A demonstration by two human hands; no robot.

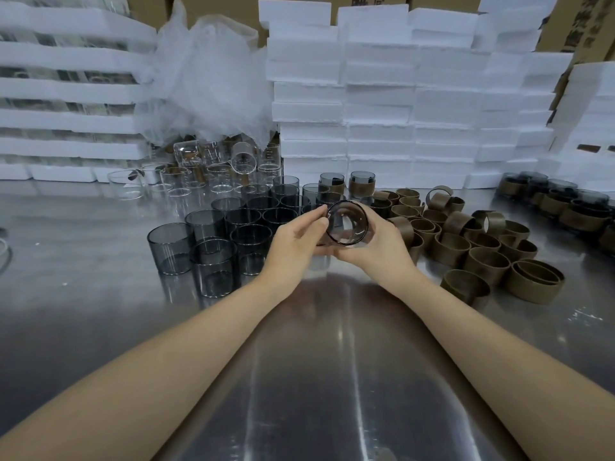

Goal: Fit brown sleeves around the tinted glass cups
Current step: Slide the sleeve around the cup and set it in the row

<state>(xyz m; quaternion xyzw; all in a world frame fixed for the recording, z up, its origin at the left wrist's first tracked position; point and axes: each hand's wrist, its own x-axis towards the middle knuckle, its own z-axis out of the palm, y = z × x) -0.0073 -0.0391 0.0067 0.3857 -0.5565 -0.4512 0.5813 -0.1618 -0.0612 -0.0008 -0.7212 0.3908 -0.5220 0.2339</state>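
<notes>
My left hand [293, 241] and right hand [382, 244] clasp one tinted cup [347, 226] above the desk [316, 344]; some sleeved cups [565, 211] stand far right, but many bare cups [213, 234] and loose sleeves [466, 251] wait.

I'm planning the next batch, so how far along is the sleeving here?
Done: a group of sleeved cups stands at the far right, with two more sleeved cups behind the hands. In hand: the left hand and right hand hold one tinted cup, tilted toward the camera; I cannot tell whether it wears a sleeve. Still to do: many bare tinted cups and a pile of loose brown sleeves.
</notes>
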